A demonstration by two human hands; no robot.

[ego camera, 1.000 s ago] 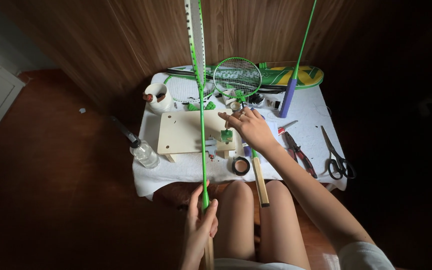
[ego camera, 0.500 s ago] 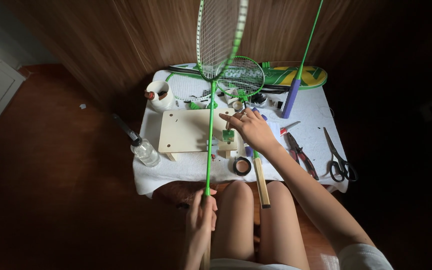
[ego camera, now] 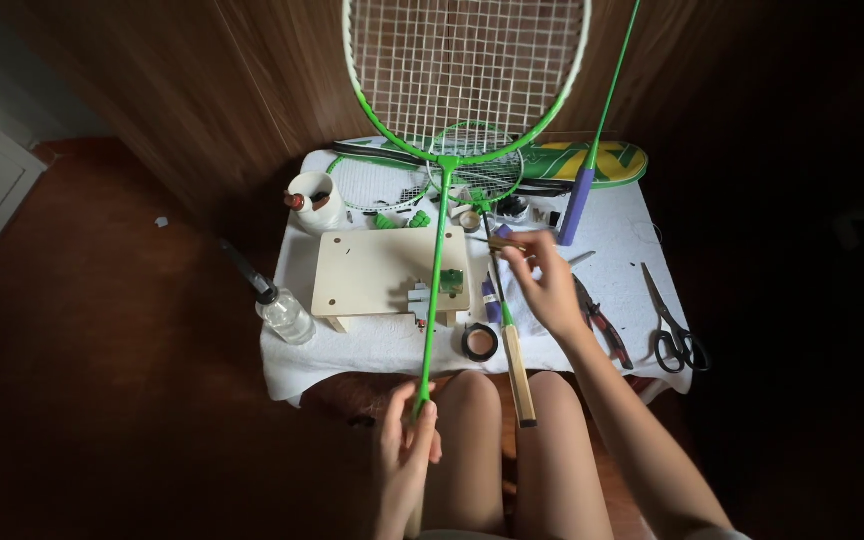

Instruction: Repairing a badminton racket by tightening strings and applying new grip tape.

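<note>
The left hand (ego camera: 407,450) grips the handle end of a green badminton racket (ego camera: 437,270), held upright over the wooden board (ego camera: 372,270). The right hand (ego camera: 550,285) pinches a small item too small to identify, above the white cloth (ego camera: 612,270).

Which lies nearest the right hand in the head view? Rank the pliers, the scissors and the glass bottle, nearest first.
From the right hand:
1. Pliers, just right of it.
2. Scissors, farther right, near the cloth's edge.
3. Glass bottle, far left corner.

The left hand (ego camera: 407,450) grips the handle end of a green racket (ego camera: 452,120), its strung head raised upright. The right hand (ego camera: 550,290) pinches a small tool above the white cloth (ego camera: 372,345) (scissors (ego camera: 674,325) lie near the cloth's right edge), beside a wooden board (ego camera: 377,270).
</note>
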